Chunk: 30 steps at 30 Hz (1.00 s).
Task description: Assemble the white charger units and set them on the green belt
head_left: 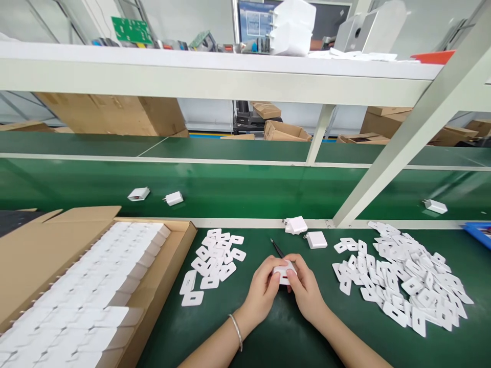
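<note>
Both my hands meet over the green mat, holding one white charger (283, 272) between them. My left hand (263, 291), with a bracelet on its wrist, grips the charger's left side with curled fingers. My right hand (305, 287) closes on its right side. Black tweezers (276, 248) lie just beyond my fingers. Two more white chargers (296, 225) (316, 239) rest farther back near the mat's edge.
An open cardboard box (169, 271) full of white chargers sits at left. Piles of white flat pieces lie left of my hands (213, 263) and at right (402, 278). Loose chargers (173, 198) (435, 206) lie on the green conveyor (245, 186). A slanted frame post (387, 158) rises at right.
</note>
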Tool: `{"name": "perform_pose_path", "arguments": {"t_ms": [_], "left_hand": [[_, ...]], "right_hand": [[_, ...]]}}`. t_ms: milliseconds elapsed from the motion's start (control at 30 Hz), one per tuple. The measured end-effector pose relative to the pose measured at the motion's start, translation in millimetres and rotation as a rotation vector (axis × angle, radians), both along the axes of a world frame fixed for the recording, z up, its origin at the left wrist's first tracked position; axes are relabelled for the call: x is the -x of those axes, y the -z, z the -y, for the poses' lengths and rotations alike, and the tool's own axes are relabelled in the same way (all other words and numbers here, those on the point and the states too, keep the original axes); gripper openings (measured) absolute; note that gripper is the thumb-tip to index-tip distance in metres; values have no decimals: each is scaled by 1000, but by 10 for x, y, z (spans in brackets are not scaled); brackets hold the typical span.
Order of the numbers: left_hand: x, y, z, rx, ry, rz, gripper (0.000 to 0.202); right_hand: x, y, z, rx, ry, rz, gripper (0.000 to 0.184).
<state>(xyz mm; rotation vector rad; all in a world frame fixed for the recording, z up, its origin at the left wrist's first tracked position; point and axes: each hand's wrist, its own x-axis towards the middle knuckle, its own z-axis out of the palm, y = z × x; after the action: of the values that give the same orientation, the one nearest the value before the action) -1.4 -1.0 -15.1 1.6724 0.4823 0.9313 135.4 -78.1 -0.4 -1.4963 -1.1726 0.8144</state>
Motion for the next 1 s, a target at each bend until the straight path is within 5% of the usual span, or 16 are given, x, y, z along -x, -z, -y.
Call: {"name": "perform_pose_path", "arguments": {"t_ms": [233,567,1000], "left_hand": [[28,-61,15,112,114,-26,41],[11,-111,79,225,116,3,28],[34,-58,-54,53,95,3,42]], "right_hand": [[5,34,-6,-11,40,-39,40],[8,-24,9,-25,-14,-45,44],[-32,13,-7,-9,11,28,38]]}}
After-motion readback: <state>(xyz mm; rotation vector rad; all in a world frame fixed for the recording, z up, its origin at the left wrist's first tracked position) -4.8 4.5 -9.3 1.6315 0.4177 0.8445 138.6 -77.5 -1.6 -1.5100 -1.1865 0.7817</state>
